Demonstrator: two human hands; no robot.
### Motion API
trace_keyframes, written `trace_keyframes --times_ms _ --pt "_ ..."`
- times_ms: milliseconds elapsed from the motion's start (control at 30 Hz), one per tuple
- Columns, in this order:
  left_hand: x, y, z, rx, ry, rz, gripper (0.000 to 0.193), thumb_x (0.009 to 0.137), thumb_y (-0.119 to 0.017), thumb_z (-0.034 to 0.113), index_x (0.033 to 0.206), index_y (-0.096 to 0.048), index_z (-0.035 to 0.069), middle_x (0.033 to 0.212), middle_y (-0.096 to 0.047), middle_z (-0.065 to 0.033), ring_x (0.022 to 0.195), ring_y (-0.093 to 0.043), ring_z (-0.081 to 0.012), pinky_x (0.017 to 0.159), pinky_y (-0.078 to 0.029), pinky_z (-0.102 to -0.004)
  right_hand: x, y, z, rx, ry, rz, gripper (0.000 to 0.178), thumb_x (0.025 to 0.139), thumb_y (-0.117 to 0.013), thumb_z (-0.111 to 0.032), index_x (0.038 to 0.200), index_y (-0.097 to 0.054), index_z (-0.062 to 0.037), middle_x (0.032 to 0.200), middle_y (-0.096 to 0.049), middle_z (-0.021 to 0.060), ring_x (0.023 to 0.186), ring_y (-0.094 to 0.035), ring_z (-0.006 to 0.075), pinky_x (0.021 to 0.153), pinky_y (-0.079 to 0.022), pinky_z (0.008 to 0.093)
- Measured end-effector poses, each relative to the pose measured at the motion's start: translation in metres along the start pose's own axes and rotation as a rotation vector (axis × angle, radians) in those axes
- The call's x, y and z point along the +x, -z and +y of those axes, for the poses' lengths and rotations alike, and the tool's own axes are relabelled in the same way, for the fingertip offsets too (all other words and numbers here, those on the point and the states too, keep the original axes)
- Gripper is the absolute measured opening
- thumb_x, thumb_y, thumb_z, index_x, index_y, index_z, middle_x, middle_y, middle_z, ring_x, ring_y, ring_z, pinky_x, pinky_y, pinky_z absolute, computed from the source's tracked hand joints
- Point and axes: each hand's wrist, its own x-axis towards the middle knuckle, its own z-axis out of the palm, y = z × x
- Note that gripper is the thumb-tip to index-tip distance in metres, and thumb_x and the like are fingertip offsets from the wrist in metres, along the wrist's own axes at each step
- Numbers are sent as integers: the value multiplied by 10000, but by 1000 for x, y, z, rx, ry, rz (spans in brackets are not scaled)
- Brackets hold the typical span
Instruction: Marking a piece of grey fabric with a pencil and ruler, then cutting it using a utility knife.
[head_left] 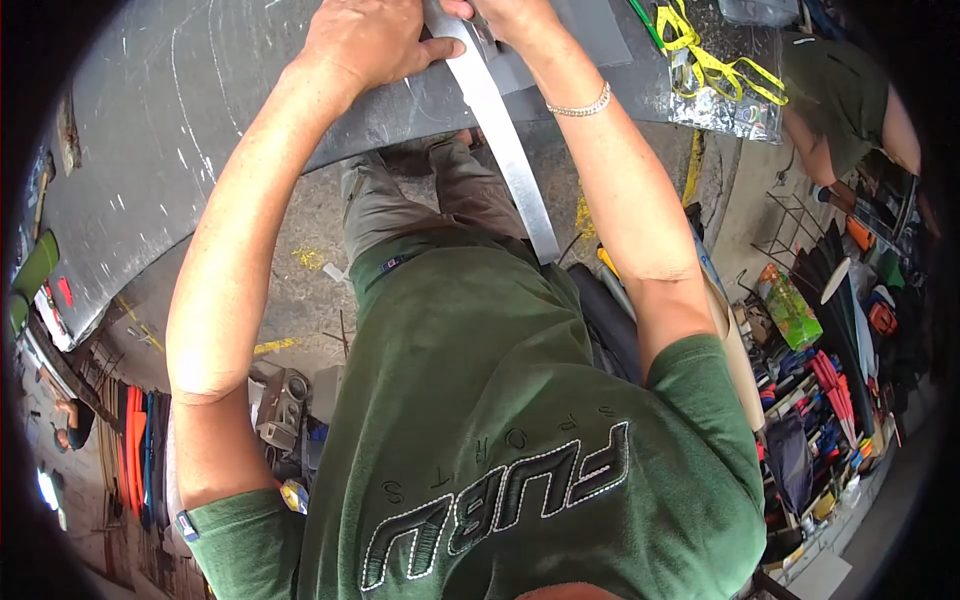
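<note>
- While my left hand (370,42) rests on the scratched, dark grey worktop (150,130), its thumb lies on the long, flat, silvery metal strip (505,160); the upper edge of the view cuts off its other fingers, so I cannot tell whether they grip or only press.
- Across the strip is my right hand (515,18), one fingertip close to the metal; most of its fingers are out of view, and I cannot tell whether they are closed on anything.
- Between my hands the strip runs up out of view; its lower part overhangs the near edge of the worktop and ends by the front of my dark green shirt (460,330).
- Right of my right hand lies a smooth, flat grey sheet (597,40); my wrist wears a silvery chain bracelet (583,107).
- Farther right, a bright yellow, loosely looped ribbon (681,42) lies over a clear plastic bag (712,113); beyond is another person (838,95) in a dark top.
</note>
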Motion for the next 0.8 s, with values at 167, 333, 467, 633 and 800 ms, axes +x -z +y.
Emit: trace_keyframes --times_ms 167,333,467,633,800 --pt "0 0 -3 15 -49 28 624 885 -715 578 1086 -660 -10 1011 -712 -204 1039 -685 -367 948 -514 -468 0 -14 -4 -112 -123 271 558 1103 -449 -413 1519 -458 -41 762 -540 1 479 -436 75 386 -341 230" --pt "0 0 -2 -4 -45 18 607 884 -716 577 1063 -671 0 990 -717 -190 1010 -691 -363 926 -523 -464 4 4 15 26 110 43 567 1100 -457 -422 1517 -462 -37 769 -540 -2 481 -434 69 386 -343 225" --pt "0 3 -2 -18 -44 9 597 885 -714 579 1039 -681 3 976 -720 -183 999 -695 -358 910 -530 -463 2 2 15 20 118 50 575 1099 -462 -427 1514 -464 -28 787 -549 1 486 -436 65 388 -343 220" --pt "1 7 0 -44 -38 -12 587 886 -714 575 1023 -691 5 959 -727 -182 982 -704 -357 890 -539 -463 2 2 15 13 133 50 581 1100 -460 -424 1523 -450 -27 802 -556 6 491 -440 66 393 -347 216" --pt "-1 3 0 -26 -23 -24 571 887 -718 568 1026 -698 14 942 -734 -175 953 -716 -355 863 -550 -460 2 2 17 -4 160 44 586 1102 -455 -422 1528 -441 -21 808 -556 5 492 -443 68 400 -352 215"
